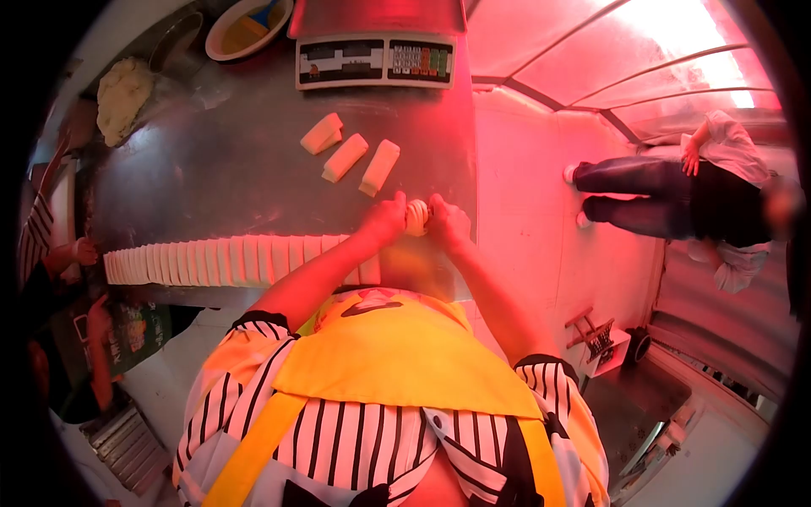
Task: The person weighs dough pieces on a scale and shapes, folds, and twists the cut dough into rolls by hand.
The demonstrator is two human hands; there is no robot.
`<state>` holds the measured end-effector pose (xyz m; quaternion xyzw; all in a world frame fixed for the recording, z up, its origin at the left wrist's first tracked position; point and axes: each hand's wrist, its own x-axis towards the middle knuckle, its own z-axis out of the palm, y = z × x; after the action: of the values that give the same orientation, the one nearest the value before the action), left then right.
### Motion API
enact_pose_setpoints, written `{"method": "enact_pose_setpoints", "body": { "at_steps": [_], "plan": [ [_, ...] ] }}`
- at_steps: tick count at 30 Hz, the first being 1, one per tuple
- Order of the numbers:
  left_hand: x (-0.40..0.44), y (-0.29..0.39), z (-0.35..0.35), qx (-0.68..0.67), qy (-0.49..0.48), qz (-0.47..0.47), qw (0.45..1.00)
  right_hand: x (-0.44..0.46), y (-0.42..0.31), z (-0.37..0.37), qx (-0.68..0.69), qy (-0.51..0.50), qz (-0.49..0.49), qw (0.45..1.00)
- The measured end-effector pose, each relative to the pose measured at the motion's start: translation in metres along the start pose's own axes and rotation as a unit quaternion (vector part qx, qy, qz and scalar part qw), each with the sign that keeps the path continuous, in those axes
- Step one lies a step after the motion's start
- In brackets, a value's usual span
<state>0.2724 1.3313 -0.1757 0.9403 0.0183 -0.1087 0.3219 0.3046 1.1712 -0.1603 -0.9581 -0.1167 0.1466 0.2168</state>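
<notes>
Between my two hands, a small piece of layered dough (416, 218) is held just above the metal table. My left hand (387, 220) grips its left end with curled fingers. The fingers of my right hand (446, 223) close on its right end. Beyond my hands lie three folded dough pieces, the nearest dough piece (379, 168) being close to my left hand. A long row of cut dough slices (228, 260) runs along the near table edge and passes behind my left forearm.
A digital scale (374, 62) stands at the table's far side. Left of it are a bowl (248, 30) with a blue-handled brush and a dough lump (124, 100). Another person's hands (85, 251) show at the left. A person (676, 186) stands at the right.
</notes>
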Motion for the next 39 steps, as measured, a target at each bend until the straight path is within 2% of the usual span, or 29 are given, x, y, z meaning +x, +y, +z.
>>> {"method": "enact_pose_setpoints", "body": {
  "at_steps": [2, 5, 6, 9, 10, 12, 13, 15, 16, 18, 22, 24, 26, 27, 29, 30, 31, 33, 34, 35, 36, 37, 38, 39],
  "plan": [
    [-0.001, -0.007, 0.005, -0.05, 0.016, 0.027, 0.998, -0.003, 0.002, 0.002, 0.008, 0.013, -0.03, 0.999],
    [0.0, -0.01, 0.004, -0.141, 0.026, 0.035, 0.989, 0.007, 0.01, -0.01, 0.14, -0.057, -0.045, 0.987],
    [0.001, -0.011, 0.002, -0.173, 0.025, 0.032, 0.984, 0.023, 0.014, -0.01, 0.147, -0.05, -0.038, 0.987],
    [0.019, 0.019, -0.051, -0.376, 0.02, -0.046, 0.925, 0.071, 0.021, -0.014, 0.204, -0.064, 0.011, 0.977],
    [0.026, 0.016, -0.054, -0.368, 0.023, -0.052, 0.928, 0.085, 0.016, -0.029, 0.239, -0.08, 0.027, 0.967],
    [0.043, 0.007, -0.066, -0.351, 0.034, -0.056, 0.934, 0.105, 0.013, -0.029, 0.088, -0.021, 0.01, 0.996],
    [0.046, -0.001, -0.073, -0.31, 0.086, -0.007, 0.947, 0.11, 0.013, -0.026, 0.013, 0.008, 0.004, 1.0],
    [0.038, -0.025, -0.091, -0.224, 0.185, 0.085, 0.953, 0.113, 0.028, -0.031, 0.244, -0.124, 0.097, 0.957],
    [0.03, -0.039, -0.098, -0.289, 0.161, 0.037, 0.943, 0.111, 0.032, -0.031, 0.351, -0.189, 0.142, 0.906],
    [0.008, -0.066, -0.109, -0.417, 0.118, -0.068, 0.898, 0.096, 0.019, -0.034, 0.308, -0.202, 0.095, 0.925],
    [-0.037, -0.086, -0.126, -0.406, 0.144, -0.128, 0.893, 0.023, -0.019, -0.041, 0.227, -0.245, -0.005, 0.943],
    [-0.043, -0.075, -0.125, -0.4, 0.126, -0.137, 0.897, -0.01, -0.053, -0.011, 0.15, -0.257, -0.256, 0.92],
    [-0.046, -0.058, -0.129, -0.391, 0.076, -0.145, 0.906, -0.027, -0.085, 0.003, 0.036, -0.193, -0.255, 0.947],
    [-0.046, -0.056, -0.123, -0.387, 0.077, -0.1, 0.914, -0.032, -0.093, 0.005, -0.022, -0.158, -0.25, 0.955],
    [-0.045, -0.051, -0.111, -0.375, 0.075, -0.002, 0.924, -0.032, -0.086, 0.01, 0.021, -0.142, -0.292, 0.946],
    [-0.047, -0.05, -0.106, -0.384, 0.027, 0.001, 0.923, -0.031, -0.082, 0.01, 0.041, -0.133, -0.312, 0.94],
    [-0.048, -0.049, -0.103, -0.399, -0.053, 0.016, 0.916, -0.034, -0.086, -0.002, 0.08, -0.19, -0.274, 0.94],
    [-0.051, -0.049, -0.095, -0.418, -0.216, 0.045, 0.881, -0.048, -0.101, -0.036, 0.159, -0.301, -0.189, 0.921],
    [-0.056, -0.044, -0.099, -0.429, -0.282, 0.016, 0.858, -0.053, -0.096, -0.041, 0.259, -0.243, -0.149, 0.923],
    [-0.063, -0.038, -0.098, -0.534, -0.284, -0.01, 0.796, -0.056, -0.09, -0.049, 0.355, -0.18, -0.109, 0.911],
    [-0.068, -0.033, -0.097, -0.63, -0.283, -0.037, 0.722, -0.052, -0.086, -0.06, 0.476, -0.159, -0.068, 0.862],
    [-0.069, -0.031, -0.097, -0.716, -0.279, -0.065, 0.637, -0.051, -0.082, -0.075, 0.48, -0.177, -0.038, 0.858],
    [-0.066, -0.032, -0.093, -0.766, -0.265, -0.064, 0.583, -0.051, -0.078, -0.089, 0.484, -0.195, -0.009, 0.853],
    [-0.064, -0.031, -0.088, -0.767, -0.249, -0.059, 0.588, -0.051, -0.076, -0.098, 0.488, -0.213, 0.018, 0.846]
  ]
}}
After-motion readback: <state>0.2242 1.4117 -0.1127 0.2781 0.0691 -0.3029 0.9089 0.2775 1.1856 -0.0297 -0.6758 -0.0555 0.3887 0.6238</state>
